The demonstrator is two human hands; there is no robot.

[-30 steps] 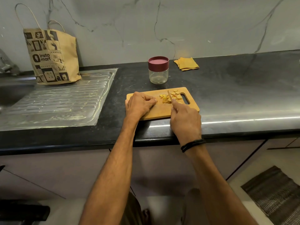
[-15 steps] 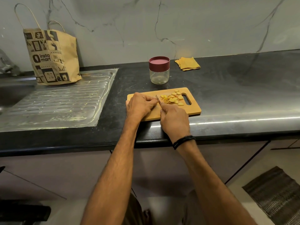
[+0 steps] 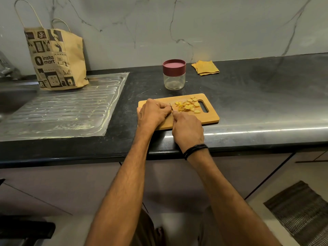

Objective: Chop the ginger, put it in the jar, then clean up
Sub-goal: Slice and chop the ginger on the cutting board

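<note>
I am in the chopping step. My right hand (image 3: 188,129) is closed round a small knife (image 3: 171,107), whose handle is buried in my fist. Only a sliver of blade shows, upright at the tips of my left hand (image 3: 153,112). The left fingers (image 3: 162,105) are curled down on the rectangular wooden cutting board (image 3: 209,118), right against the blade. I judge they pin the uncut stub of ginger, but it is hidden and I cannot tell. The pale yellow ginger slices (image 3: 188,105) lie in a loose heap on the board's right half, just beside its handle slot.

The next cut calls for the blade to come straight down close to my left fingertips, so those need to stay tucked back.

The clear glass jar (image 3: 174,82) stands on the black stone surface (image 3: 248,96) just behind the board, empty, with its maroon screw lid (image 3: 174,65) on. That lid has to come off before any ginger goes in. A folded yellow cloth (image 3: 205,68) lies near the jar to its right, handy for wiping. A printed brown paper bag (image 3: 55,59) stands on the ribbed steel drainboard (image 3: 67,107), well apart to the left. Nothing blocks the way from board to jar.
</note>
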